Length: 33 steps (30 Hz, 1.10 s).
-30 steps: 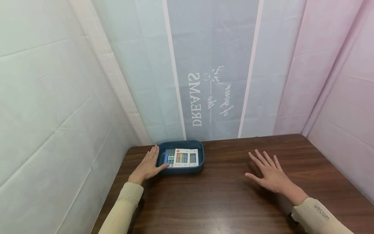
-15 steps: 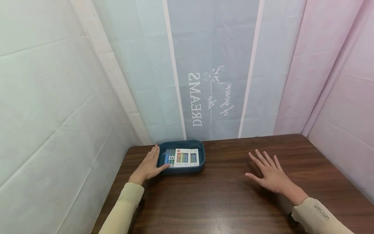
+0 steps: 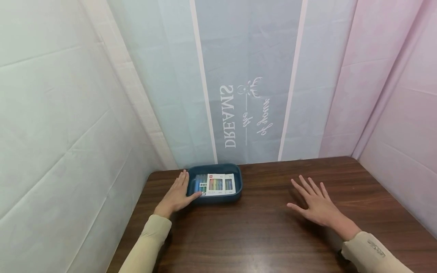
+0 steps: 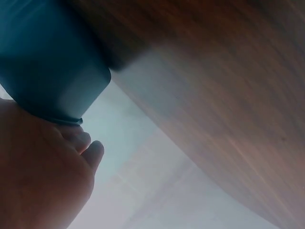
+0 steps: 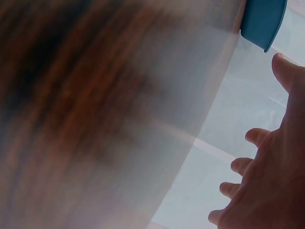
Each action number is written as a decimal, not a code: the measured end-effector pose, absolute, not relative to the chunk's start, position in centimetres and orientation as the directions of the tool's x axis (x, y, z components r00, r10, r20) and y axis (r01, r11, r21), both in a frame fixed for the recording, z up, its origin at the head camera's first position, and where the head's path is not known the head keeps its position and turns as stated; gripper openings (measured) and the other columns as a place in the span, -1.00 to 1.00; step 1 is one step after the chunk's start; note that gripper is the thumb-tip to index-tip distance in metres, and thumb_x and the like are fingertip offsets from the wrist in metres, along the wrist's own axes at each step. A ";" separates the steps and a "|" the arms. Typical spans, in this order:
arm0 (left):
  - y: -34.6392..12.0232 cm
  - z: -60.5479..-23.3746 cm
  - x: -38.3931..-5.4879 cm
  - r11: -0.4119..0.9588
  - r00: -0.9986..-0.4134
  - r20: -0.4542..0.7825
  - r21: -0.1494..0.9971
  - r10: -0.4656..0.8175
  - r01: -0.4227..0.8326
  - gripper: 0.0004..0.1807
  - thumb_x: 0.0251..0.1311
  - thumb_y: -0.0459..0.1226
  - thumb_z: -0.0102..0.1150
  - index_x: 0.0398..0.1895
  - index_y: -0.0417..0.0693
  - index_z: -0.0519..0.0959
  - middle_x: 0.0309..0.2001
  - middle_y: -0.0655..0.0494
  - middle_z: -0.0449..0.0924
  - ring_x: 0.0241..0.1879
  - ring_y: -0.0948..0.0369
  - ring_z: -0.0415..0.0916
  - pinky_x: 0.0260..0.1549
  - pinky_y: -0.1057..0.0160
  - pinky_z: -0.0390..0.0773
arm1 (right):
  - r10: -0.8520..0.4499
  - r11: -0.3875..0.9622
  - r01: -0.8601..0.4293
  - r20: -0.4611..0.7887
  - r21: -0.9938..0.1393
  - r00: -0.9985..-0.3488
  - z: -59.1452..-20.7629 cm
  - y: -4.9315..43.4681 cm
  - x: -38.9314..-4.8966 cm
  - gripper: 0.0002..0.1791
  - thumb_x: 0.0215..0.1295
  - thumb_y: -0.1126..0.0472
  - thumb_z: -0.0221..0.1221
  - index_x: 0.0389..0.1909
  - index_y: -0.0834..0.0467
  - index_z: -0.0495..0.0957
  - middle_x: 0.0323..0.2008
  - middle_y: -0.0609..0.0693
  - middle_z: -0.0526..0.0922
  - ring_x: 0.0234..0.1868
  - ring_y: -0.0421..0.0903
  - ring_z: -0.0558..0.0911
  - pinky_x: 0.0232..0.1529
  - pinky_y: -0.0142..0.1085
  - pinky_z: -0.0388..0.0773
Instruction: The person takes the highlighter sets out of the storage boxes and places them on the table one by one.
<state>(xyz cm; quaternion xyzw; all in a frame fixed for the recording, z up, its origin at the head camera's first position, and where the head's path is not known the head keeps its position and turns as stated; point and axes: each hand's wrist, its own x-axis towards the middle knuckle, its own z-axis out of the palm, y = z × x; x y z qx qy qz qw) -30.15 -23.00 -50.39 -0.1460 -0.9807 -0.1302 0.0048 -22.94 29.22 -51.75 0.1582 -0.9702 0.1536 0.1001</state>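
Observation:
A dark blue rectangular basin (image 3: 218, 198) stands at the back left of the wooden table. Inside lie a white box of colored pens (image 3: 216, 185), a second white box (image 3: 230, 184) to its right, and a clear pack with blue and green contents (image 3: 200, 183) at the left. My left hand (image 3: 175, 195) lies against the basin's left side, fingers straight and thumb at the near rim. The left wrist view shows the palm side of this hand (image 4: 38, 171) by the basin wall. Well to the right, my right hand (image 3: 319, 204) hovers with fingers spread, touching nothing visible.
The brown wooden table (image 3: 259, 235) runs back to a printed curtain (image 3: 252, 57) with mirrored lettering. Pale fabric walls (image 3: 61, 132) enclose the table at left and right.
The basin has slid slightly to the right, its contents with it. My left hand has moved right along with it. My right hand has stayed almost still.

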 end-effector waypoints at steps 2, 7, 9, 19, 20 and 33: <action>-22.8 -50.5 -30.0 0.923 -0.958 0.038 0.259 0.286 0.285 0.29 0.14 0.58 -0.28 0.60 -0.20 -0.26 0.62 -0.10 -0.39 0.60 0.02 -0.39 0.52 -0.04 -0.14 | -0.278 0.902 -0.338 0.238 -0.267 -0.930 -51.9 29.3 -22.8 -0.01 0.31 -0.43 0.09 0.62 -0.15 -0.08 0.60 0.15 -0.11 0.58 0.27 -0.15 0.46 0.14 -0.65; -22.3 -50.8 -29.9 0.925 -0.958 0.030 0.252 0.286 0.284 0.29 0.14 0.58 -0.31 0.60 -0.20 -0.27 0.62 -0.07 -0.42 0.60 0.04 -0.42 0.53 -0.01 -0.16 | -0.276 0.905 -0.335 0.237 -0.263 -0.932 -52.0 29.5 -22.7 -0.01 0.31 -0.43 0.07 0.62 -0.13 -0.06 0.60 0.15 -0.11 0.58 0.27 -0.16 0.45 0.15 -0.65; -22.1 -50.8 -30.0 0.927 -0.958 0.034 0.244 0.284 0.284 0.29 0.14 0.58 -0.33 0.60 -0.20 -0.26 0.62 -0.07 -0.41 0.60 0.05 -0.42 0.53 0.01 -0.16 | -0.274 0.906 -0.332 0.234 -0.263 -0.933 -51.8 29.5 -22.7 -0.01 0.31 -0.43 0.07 0.62 -0.13 -0.07 0.61 0.15 -0.13 0.58 0.28 -0.17 0.45 0.15 -0.65; -20.5 -50.4 -30.0 0.929 -0.957 0.069 0.232 0.280 0.289 0.26 0.17 0.55 -0.26 0.60 -0.24 -0.18 0.62 -0.12 -0.31 0.60 0.04 -0.35 0.53 0.03 -0.12 | -0.279 0.903 -0.339 0.241 -0.262 -0.930 -51.4 29.5 -23.0 -0.01 0.32 -0.43 0.07 0.62 -0.15 -0.10 0.61 0.15 -0.14 0.58 0.29 -0.17 0.44 0.12 -0.68; -20.3 -50.4 -30.0 0.928 -0.956 0.075 0.231 0.282 0.292 0.26 0.18 0.54 -0.25 0.59 -0.25 -0.17 0.62 -0.13 -0.30 0.60 0.02 -0.34 0.53 0.03 -0.12 | -0.278 0.904 -0.339 0.242 -0.262 -0.930 -51.3 29.5 -23.0 -0.01 0.32 -0.42 0.07 0.62 -0.15 -0.10 0.61 0.14 -0.14 0.58 0.28 -0.17 0.45 0.12 -0.68; -18.7 -50.3 -29.7 0.924 -0.948 0.089 0.214 0.304 0.317 0.26 0.17 0.56 -0.31 0.59 -0.25 -0.15 0.61 -0.14 -0.29 0.60 0.03 -0.32 0.53 0.04 -0.13 | -0.271 0.909 -0.321 0.207 -0.267 -0.940 -50.9 29.5 -22.9 0.00 0.33 -0.44 0.05 0.63 -0.14 -0.12 0.61 0.16 -0.16 0.57 0.30 -0.19 0.44 0.17 -0.66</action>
